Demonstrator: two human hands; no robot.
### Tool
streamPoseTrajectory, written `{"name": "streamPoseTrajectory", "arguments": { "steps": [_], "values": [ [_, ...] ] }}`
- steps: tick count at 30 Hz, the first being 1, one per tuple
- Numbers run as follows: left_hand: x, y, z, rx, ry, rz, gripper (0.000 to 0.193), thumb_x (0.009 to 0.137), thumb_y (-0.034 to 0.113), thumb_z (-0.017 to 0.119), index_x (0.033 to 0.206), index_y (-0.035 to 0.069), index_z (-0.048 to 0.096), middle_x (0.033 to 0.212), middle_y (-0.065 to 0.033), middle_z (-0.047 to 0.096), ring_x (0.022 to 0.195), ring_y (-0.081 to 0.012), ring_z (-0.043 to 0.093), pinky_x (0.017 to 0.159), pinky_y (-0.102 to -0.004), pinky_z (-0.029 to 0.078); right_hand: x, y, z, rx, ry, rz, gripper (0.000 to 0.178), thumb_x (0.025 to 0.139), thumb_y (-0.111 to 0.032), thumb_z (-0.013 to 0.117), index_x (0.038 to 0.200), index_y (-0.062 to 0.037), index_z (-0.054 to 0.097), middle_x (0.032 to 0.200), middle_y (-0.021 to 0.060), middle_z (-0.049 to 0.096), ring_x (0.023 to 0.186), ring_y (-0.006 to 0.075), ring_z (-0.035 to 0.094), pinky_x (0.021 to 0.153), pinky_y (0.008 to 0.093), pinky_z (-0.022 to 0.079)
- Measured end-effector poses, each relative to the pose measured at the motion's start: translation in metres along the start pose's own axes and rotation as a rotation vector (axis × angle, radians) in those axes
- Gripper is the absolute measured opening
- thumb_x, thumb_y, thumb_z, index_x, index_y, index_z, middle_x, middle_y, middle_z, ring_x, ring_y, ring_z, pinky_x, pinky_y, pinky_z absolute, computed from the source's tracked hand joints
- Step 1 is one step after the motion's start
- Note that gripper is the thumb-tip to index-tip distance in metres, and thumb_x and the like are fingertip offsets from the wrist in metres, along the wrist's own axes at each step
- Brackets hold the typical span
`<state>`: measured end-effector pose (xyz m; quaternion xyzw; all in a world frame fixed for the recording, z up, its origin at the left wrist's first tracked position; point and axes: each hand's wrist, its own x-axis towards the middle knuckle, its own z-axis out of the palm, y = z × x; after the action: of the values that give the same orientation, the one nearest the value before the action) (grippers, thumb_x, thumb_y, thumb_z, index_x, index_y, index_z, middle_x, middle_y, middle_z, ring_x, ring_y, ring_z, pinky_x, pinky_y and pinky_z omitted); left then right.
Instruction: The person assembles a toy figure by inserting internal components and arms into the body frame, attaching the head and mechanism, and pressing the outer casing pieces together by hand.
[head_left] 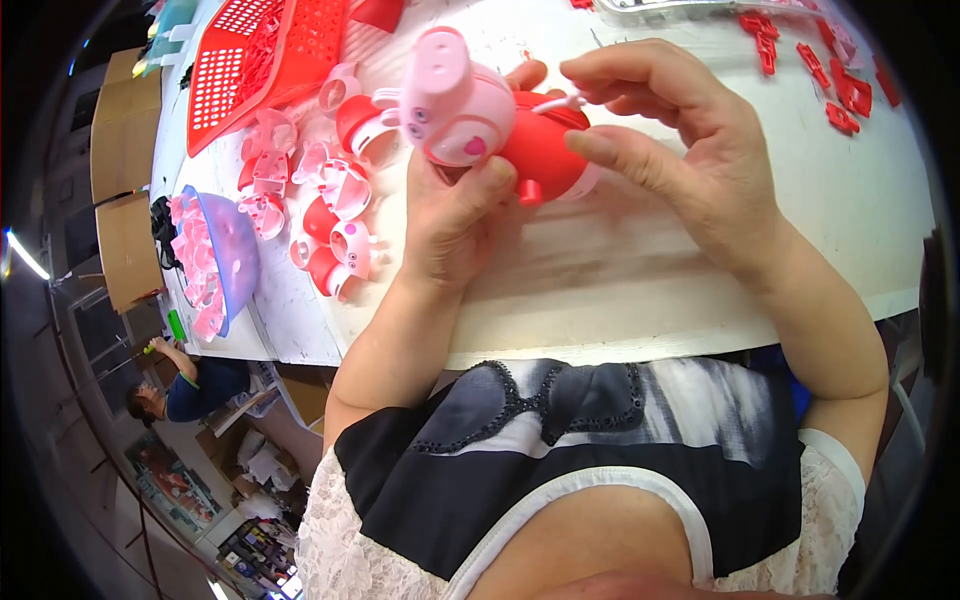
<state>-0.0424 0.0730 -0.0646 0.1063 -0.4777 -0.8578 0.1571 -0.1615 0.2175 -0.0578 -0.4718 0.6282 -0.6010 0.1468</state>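
A toy pig [548, 145] with a pink head and a red body is held above the table. My left hand [450, 205] grips it around the head and neck, thumb across the front below the snout. Part of the left fingers is hidden behind the toy. At the toy's right side my right hand [690, 140] is open, thumb and fingers spread. Its thumb tip overlaps the edge of the red body; whether it touches I cannot tell. A small pale stub, perhaps an arm or tail, sticks out between that thumb and the fingers.
Several pink and red toy parts [345, 190] lie left of my hands. Behind them stands a red perforated basket [315, 55]. A bluish bowl [232, 255] of pink pieces sits at the table's left edge. Small red parts [850, 92] lie far right. Another person [195, 392] is in the background.
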Motion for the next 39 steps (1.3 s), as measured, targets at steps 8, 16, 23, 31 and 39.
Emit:
{"name": "streamPoseTrajectory", "arguments": {
  "steps": [8,16,23,31,39],
  "values": [
    [-0.001,0.003,0.005,0.105,-0.100,-0.098,0.050,0.071,0.011,0.071,0.112,-0.008,0.050,0.102,-0.0145,0.059,0.093,-0.0214,0.059,0.080,-0.0316,0.049,0.002,0.001,-0.003,0.085,0.022,0.041,0.006,0.079,-0.001,0.060,0.085,0.0017,0.062,0.082,0.0054,0.059,0.074,0.0123,0.053,0.068,0.0237,0.043],
    [-0.002,0.005,0.000,0.297,-0.046,-0.055,0.043,0.069,0.004,0.072,0.107,-0.006,0.054,0.095,-0.0119,0.062,0.083,-0.0176,0.062,0.074,-0.0290,0.051,0.002,0.002,-0.004,0.086,-0.063,0.127,0.011,0.079,-0.006,0.061,0.087,0.0019,0.061,0.084,0.0065,0.058,0.078,0.0133,0.053,0.071,0.0246,0.043],
    [-0.004,0.001,-0.007,0.287,-0.060,-0.099,0.038,0.070,0.005,0.071,0.103,-0.005,0.055,0.091,-0.0109,0.063,0.082,-0.0176,0.062,0.075,-0.0289,0.051,0.005,0.003,-0.005,0.012,-0.131,0.111,0.041,0.076,-0.019,0.066,0.110,-0.0007,0.052,0.100,0.0075,0.056,0.091,0.0157,0.054,0.080,0.0275,0.043],
    [0.000,-0.005,-0.001,-0.008,0.079,-0.107,0.042,0.081,0.019,0.064,0.113,-0.004,0.048,0.101,-0.0124,0.058,0.093,-0.0199,0.058,0.083,-0.0327,0.048,-0.003,0.011,0.004,0.002,-0.197,0.209,0.060,0.069,-0.008,0.072,0.120,-0.0008,0.042,0.107,0.0093,0.053,0.095,0.0160,0.056,0.084,0.0283,0.045],
    [0.000,0.003,0.003,-0.059,-0.048,-0.097,0.049,0.084,0.003,0.052,0.129,-0.004,0.032,0.124,-0.0168,0.044,0.115,-0.0260,0.047,0.099,-0.0398,0.038,0.012,0.004,-0.004,0.626,-0.099,0.567,0.048,0.075,-0.016,0.069,0.113,0.0043,0.049,0.096,0.0102,0.060,0.084,0.0124,0.060,0.075,0.0235,0.047]
  ]
}}
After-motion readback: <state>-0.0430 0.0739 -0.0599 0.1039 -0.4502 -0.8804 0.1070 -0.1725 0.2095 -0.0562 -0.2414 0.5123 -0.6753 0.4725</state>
